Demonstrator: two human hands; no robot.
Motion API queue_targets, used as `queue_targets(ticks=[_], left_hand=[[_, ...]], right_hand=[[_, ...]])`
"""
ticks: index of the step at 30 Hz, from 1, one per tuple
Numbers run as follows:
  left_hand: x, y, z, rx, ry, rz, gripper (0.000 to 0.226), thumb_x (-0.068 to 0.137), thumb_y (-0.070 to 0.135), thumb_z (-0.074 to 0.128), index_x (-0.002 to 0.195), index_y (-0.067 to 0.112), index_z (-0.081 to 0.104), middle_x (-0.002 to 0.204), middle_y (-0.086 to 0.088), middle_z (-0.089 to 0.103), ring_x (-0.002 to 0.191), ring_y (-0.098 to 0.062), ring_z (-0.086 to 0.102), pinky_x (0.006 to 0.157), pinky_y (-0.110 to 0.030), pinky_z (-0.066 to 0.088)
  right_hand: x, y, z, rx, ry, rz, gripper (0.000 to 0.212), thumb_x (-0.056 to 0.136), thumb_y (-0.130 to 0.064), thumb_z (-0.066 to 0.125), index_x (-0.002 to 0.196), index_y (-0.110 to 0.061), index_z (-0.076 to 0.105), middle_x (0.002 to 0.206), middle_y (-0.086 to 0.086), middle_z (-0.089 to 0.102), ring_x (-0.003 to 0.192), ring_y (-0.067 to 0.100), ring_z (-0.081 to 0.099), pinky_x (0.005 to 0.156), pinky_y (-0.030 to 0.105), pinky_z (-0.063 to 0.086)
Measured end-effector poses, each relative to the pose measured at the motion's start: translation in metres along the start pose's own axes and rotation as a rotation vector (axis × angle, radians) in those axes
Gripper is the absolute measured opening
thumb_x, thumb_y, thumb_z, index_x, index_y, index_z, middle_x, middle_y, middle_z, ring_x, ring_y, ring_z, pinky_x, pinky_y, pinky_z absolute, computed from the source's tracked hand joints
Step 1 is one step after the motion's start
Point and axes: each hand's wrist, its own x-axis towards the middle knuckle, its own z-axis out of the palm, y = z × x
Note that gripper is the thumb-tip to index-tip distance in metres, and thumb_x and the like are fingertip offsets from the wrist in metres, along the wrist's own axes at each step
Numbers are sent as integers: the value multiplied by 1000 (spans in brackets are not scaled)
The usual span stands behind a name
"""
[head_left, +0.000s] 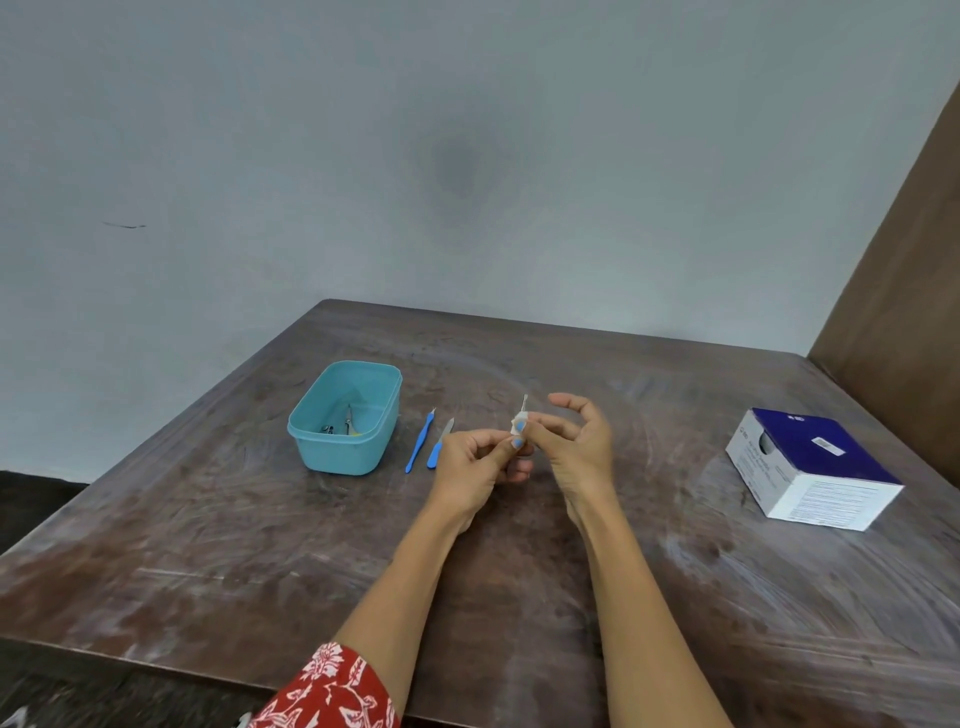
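Note:
Above the middle of the wooden table (208, 545), my left hand (475, 467) and my right hand (571, 447) meet. Between their fingertips they pinch a small white wipe (518, 425) wrapped around a thin metal blade (524, 402) whose tip sticks up. The right hand's other fingers are spread and curved. Two blue-handled scalpels lie on the table just left of my hands: a slim one (420, 441) and a shorter one with a grey blade (440, 445).
A teal plastic tub (345, 418) with small metal tools inside stands left of the scalpels. A blue and white cardboard box (813, 467) sits at the right. A brown panel (904, 312) rises at the far right, a grey wall behind.

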Motion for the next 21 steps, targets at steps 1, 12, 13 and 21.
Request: queue_targets(ticks=[1, 12, 13, 21], left_hand=[[0, 0, 0, 1, 1, -4, 12, 88, 4, 57, 88, 6, 69, 79, -10, 69, 63, -11, 66, 64, -25, 59], [-8, 10, -4, 63, 111, -37, 18, 83, 3, 65, 100, -2, 69, 80, -12, 68, 72, -17, 62, 67, -25, 56], [-10, 12, -5, 96, 113, -34, 17, 83, 3, 65, 99, 0, 70, 78, -10, 67, 70, -15, 61, 67, -24, 56], [-17, 57, -43, 344, 323, 55, 8, 76, 10, 74, 83, 7, 74, 68, -9, 66, 62, -16, 59, 73, -38, 56]], right_hand=[[0, 1, 0, 18, 4, -1, 41, 75, 10, 70, 103, -10, 49, 78, 9, 71, 60, 7, 68, 55, 14, 50], [1, 5, 5, 40, 35, -2, 38, 73, 7, 73, 97, -15, 52, 73, 6, 74, 67, 17, 70, 71, 32, 57], [0, 4, 6, 42, 25, -4, 39, 73, 6, 73, 98, -14, 51, 73, 6, 74, 66, 16, 70, 68, 30, 58], [4, 5, 21, 238, 16, 47, 36, 74, 10, 69, 94, -14, 52, 68, 11, 72, 62, 15, 70, 65, 32, 60]])
